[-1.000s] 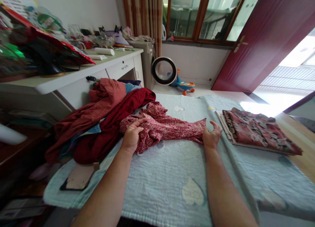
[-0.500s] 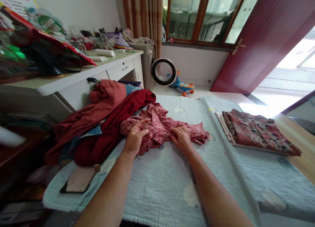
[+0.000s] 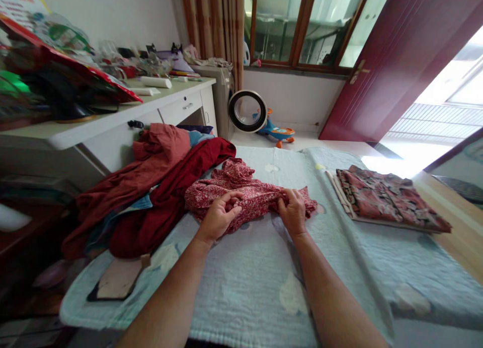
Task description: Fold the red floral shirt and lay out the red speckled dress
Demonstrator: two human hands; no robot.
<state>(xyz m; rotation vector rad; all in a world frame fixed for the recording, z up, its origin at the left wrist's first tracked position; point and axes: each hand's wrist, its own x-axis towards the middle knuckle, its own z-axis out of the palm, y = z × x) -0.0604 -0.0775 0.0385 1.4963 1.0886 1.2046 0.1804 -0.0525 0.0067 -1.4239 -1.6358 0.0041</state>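
Note:
A crumpled red garment with a small white floral print (image 3: 249, 199) lies on the pale blue quilted cover (image 3: 245, 282). My left hand (image 3: 222, 212) pinches its near edge, left of the middle, fingers curled in. Farther right, my right hand (image 3: 292, 207) grips the same cloth between thumb and fingers. The fabric is stretched between the two hands. Its kind cannot be made out, since it is bunched up. Close by on the left are a dark red garment (image 3: 177, 187) and a rusty-pink garment (image 3: 132, 169), heaped together with some denim.
A folded patterned cloth (image 3: 392, 197) lies at the right. Near the left corner is a flat beige item with a dark edge (image 3: 118, 277). A cluttered white desk (image 3: 143, 111) stands at the left, with a washing machine's open round door (image 3: 247, 111) beyond it.
My left hand has closed from a looser pose onto the printed garment's edge. My right hand has moved slightly right, and the cloth between them is now pulled straighter.

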